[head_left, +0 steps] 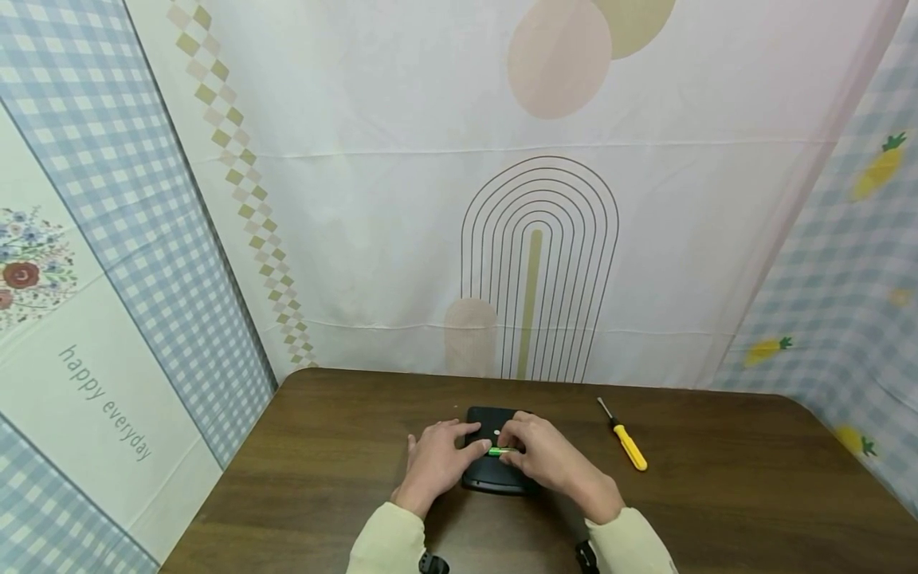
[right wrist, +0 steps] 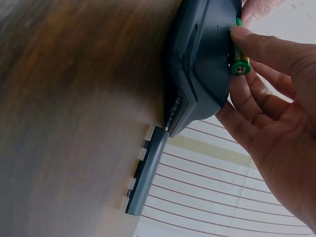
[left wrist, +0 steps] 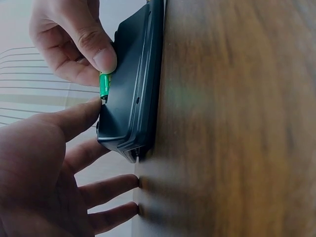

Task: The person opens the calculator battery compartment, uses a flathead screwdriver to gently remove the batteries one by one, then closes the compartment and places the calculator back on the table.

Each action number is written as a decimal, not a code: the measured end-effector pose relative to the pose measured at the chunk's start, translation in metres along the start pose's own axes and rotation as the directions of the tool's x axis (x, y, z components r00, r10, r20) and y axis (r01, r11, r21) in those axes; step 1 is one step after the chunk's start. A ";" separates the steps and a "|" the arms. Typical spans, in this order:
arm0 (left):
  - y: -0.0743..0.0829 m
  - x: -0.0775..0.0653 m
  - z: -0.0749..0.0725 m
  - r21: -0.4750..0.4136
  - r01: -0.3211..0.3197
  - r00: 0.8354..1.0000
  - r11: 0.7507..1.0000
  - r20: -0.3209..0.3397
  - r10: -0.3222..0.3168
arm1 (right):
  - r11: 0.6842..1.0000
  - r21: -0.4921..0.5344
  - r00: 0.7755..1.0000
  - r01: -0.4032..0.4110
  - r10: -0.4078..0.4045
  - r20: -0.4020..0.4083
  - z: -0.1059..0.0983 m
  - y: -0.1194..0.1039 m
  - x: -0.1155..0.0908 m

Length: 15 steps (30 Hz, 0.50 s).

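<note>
A flat black device (head_left: 491,481) lies on the table with a slot in its upper face; its exact kind does not show. My right hand (head_left: 548,454) pinches a green battery (right wrist: 241,66) between thumb and fingers at this slot. The battery lies along the slot, its far end close to the left thumb. My left hand (head_left: 441,462) rests its thumb and index finger on the device's left part, fingers fairly straight, with other fingertips on the table in the left wrist view. A narrow black cover with tabs (right wrist: 147,170) lies beside the device in the right wrist view.
A screwdriver (head_left: 629,448) with a yellow handle lies on the brown wooden table (head_left: 323,478), right of the hands. Behind the table hangs a white patterned cloth (head_left: 387,239); blue checked cloths (head_left: 789,319) hang at the sides.
</note>
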<state>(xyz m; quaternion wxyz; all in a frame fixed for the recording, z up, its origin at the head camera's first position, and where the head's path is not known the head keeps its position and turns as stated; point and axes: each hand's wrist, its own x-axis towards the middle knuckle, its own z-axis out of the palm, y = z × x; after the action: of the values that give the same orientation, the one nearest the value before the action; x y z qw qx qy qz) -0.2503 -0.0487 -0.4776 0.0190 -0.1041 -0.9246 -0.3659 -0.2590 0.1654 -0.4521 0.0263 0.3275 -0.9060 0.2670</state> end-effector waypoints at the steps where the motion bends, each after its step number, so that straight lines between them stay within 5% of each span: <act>1: 0.000 0.000 0.000 -0.001 0.000 1.000 1.000 0.000 0.000 | 1.000 -0.002 1.000 -0.003 0.003 0.002 -0.001 0.000 0.000; 15: 0.000 -0.001 0.000 -0.013 -0.011 1.000 1.000 -0.010 0.010 | 0.998 -0.022 0.994 -0.054 0.052 -0.096 -0.022 -0.001 -0.008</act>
<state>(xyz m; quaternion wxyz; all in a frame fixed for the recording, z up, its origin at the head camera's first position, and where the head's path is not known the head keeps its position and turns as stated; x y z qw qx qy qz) -0.2494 -0.0488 -0.4784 0.0247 -0.1073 -0.9216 -0.3723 -0.2550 0.1808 -0.4342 0.0663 0.2898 -0.9153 0.2717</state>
